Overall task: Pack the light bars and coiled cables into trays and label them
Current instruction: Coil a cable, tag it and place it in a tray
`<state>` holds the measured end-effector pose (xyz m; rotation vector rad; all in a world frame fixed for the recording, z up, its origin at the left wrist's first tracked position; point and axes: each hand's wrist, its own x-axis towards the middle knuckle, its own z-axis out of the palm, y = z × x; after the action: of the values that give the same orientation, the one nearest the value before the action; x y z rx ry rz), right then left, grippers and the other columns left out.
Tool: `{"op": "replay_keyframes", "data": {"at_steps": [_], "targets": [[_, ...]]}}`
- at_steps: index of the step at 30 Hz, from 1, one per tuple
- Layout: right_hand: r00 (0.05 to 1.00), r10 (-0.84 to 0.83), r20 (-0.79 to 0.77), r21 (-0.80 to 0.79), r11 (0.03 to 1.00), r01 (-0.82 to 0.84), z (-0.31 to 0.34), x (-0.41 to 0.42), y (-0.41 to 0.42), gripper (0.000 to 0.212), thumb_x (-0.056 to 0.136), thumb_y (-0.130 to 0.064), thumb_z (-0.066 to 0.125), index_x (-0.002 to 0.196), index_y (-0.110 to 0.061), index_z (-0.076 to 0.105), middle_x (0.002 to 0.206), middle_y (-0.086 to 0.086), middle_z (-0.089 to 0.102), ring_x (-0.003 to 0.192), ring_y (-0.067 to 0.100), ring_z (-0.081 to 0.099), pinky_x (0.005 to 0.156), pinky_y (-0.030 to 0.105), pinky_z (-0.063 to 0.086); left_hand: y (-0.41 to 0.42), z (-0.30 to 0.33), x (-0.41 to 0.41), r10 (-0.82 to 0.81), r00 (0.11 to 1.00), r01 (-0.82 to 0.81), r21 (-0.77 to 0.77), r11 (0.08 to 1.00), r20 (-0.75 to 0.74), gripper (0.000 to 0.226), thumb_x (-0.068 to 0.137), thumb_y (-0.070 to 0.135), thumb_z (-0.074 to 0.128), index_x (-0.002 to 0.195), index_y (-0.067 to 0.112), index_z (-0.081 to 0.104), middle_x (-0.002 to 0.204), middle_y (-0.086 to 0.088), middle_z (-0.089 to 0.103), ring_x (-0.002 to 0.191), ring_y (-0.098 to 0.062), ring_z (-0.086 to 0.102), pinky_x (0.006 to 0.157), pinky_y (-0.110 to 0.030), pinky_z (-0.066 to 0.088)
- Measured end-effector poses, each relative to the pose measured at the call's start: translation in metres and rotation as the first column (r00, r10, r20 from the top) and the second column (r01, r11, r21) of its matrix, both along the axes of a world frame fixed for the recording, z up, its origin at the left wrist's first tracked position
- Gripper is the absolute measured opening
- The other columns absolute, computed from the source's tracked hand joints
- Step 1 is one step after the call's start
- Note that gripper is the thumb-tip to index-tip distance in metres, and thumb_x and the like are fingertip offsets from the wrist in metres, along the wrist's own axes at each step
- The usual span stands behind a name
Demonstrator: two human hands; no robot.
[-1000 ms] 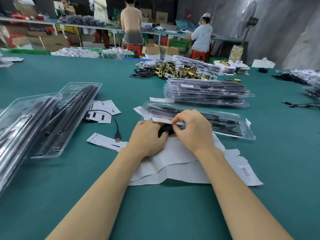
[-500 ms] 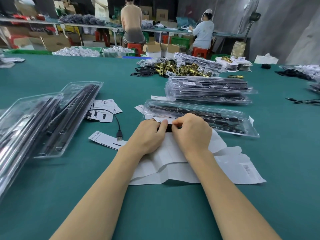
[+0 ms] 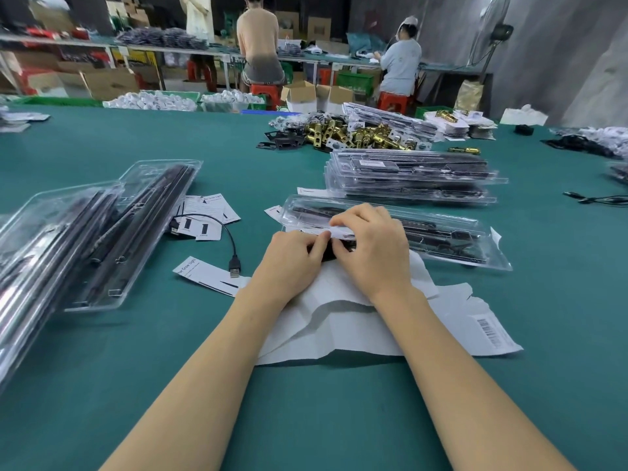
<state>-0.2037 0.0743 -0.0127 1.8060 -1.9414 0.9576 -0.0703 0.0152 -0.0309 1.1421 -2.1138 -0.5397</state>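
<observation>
Two hands meet at the middle of the green table, over the near edge of a clear plastic tray that holds black light bars and lies crosswise. The left hand has its fingers curled, the fingertips on a small black thing that I cannot make out. The right hand pinches a white label strip against the tray's near rim. Under both wrists lies torn white backing paper with a barcode at its 4 o'clock corner. At 9 o'clock of the hands one black USB cable loops over a few white cards. At 12 o'clock sits one stack of filled trays. Far at 9 o'clock lie two more long trays, tilted against each other.
</observation>
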Motion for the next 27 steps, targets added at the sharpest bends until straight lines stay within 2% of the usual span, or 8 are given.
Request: {"op": "replay_keyframes", "data": {"at_steps": [4, 7, 9, 12, 15, 19, 24, 27], "targets": [[0.997, 0.025, 0.069, 0.043, 0.999, -0.028, -0.003, 0.001, -0.008, 0.017, 0.085, -0.023, 0.067, 0.098, -0.029, 0.075, 0.099, -0.009, 0.073, 0.094, 0.023, 0.06, 0.072, 0.035, 0.049, 0.0, 0.002, -0.001, 0.008, 1.0, -0.008, -0.018, 1.0, -0.027, 0.055, 0.103, 0.033, 0.049, 0.051, 0.016, 0.054, 0.04, 0.002, 0.042, 0.048, -0.015, 0.04, 0.052, -0.023, 0.027], [0.994, -0.036, 0.1, 0.013, 0.999, 0.035, -0.007, 0.004, -0.012, 0.014, 0.081, -0.024, 0.069, 0.092, -0.031, 0.073, 0.091, -0.01, 0.071, 0.09, 0.021, 0.059, 0.062, 0.03, 0.04, 0.003, 0.005, 0.0, 0.014, 0.999, -0.011, -0.084, 0.996, 0.029, 0.052, 0.101, 0.03, 0.05, 0.051, 0.017, 0.051, 0.042, 0.002, 0.041, 0.046, -0.015, 0.035, 0.055, -0.033, 0.023], [0.988, -0.067, 0.14, 0.005, 0.998, 0.067, -0.009, 0.006, -0.014, 0.012, 0.08, -0.023, 0.07, 0.089, -0.031, 0.071, 0.088, -0.011, 0.07, 0.089, 0.019, 0.057, 0.06, 0.028, 0.032, 0.006, 0.006, 0.001, 0.021, 0.997, -0.011, -0.136, 0.991, 0.074, 0.046, 0.1, 0.03, 0.051, 0.06, 0.012, 0.066, 0.047, -0.003, 0.051, 0.046, -0.015, 0.035, 0.055, -0.035, 0.027], [0.979, -0.093, 0.179, 0.027, 0.996, 0.09, -0.01, 0.005, -0.017, 0.008, 0.083, -0.026, 0.07, 0.09, -0.031, 0.07, 0.089, -0.013, 0.068, 0.09, 0.015, 0.053, 0.061, 0.028, 0.028, 0.007, 0.01, 0.004, 0.089, 0.995, -0.078, -0.208, 0.975, 0.047, 0.037, 0.095, 0.03, 0.06, 0.066, 0.012, 0.075, 0.05, -0.006, 0.055, 0.048, -0.019, 0.033, 0.054, -0.036, 0.034], [0.978, -0.079, 0.193, 0.047, 0.996, 0.071, -0.012, 0.002, -0.018, 0.005, 0.087, -0.028, 0.07, 0.091, -0.031, 0.07, 0.09, -0.013, 0.068, 0.089, 0.012, 0.048, 0.063, 0.028, 0.03, 0.0, 0.011, 0.009, 0.207, 0.976, -0.215, -0.234, 0.948, -0.061, 0.028, 0.087, 0.031, 0.071, 0.068, 0.011, 0.075, 0.063, -0.003, 0.069, 0.061, -0.025, 0.055, 0.065, -0.034, 0.045], [0.965, 0.006, 0.264, 0.093, 0.995, -0.032, -0.011, -0.008, -0.018, 0.006, 0.085, -0.029, 0.073, 0.09, -0.03, 0.07, 0.091, -0.014, 0.068, 0.089, 0.011, 0.046, 0.067, 0.027, 0.03, -0.001, 0.007, 0.012, 0.26, 0.961, -0.274, -0.199, 0.941, -0.094, 0.019, 0.086, 0.033, 0.074, 0.082, 0.016, 0.08, 0.08, 0.002, 0.075, 0.076, -0.02, 0.064, 0.071, -0.023, 0.036], [0.952, 0.094, 0.291, 0.082, 0.989, -0.123, -0.007, -0.018, -0.016, 0.007, 0.085, -0.021, 0.072, 0.091, -0.025, 0.073, 0.092, -0.009, 0.07, 0.091, 0.019, 0.055, 0.072, 0.023, 0.031, 0.001, 0.005, 0.012, 0.214, 0.97, -0.236, -0.229, 0.945, -0.116, 0.016, 0.081, 0.029, 0.08, 0.074, 0.015, 0.078, 0.071, -0.004, 0.074, 0.068, -0.028, 0.063, 0.067, -0.028, 0.04], [0.948, 0.103, 0.3, 0.091, 0.987, -0.136, -0.006, -0.019, -0.014, 0.008, 0.085, -0.02, 0.072, 0.092, -0.024, 0.073, 0.093, -0.009, 0.067, 0.091, 0.018, 0.054, 0.075, 0.024, 0.034, 0.002, 0.005, 0.013, 0.233, 0.964, -0.256, -0.204, 0.945, -0.127, 0.009, 0.085, 0.026, 0.076, 0.086, 0.018, 0.082, 0.077, -0.002, 0.076, 0.069, -0.024, 0.063, 0.064, -0.024, 0.036]]}}
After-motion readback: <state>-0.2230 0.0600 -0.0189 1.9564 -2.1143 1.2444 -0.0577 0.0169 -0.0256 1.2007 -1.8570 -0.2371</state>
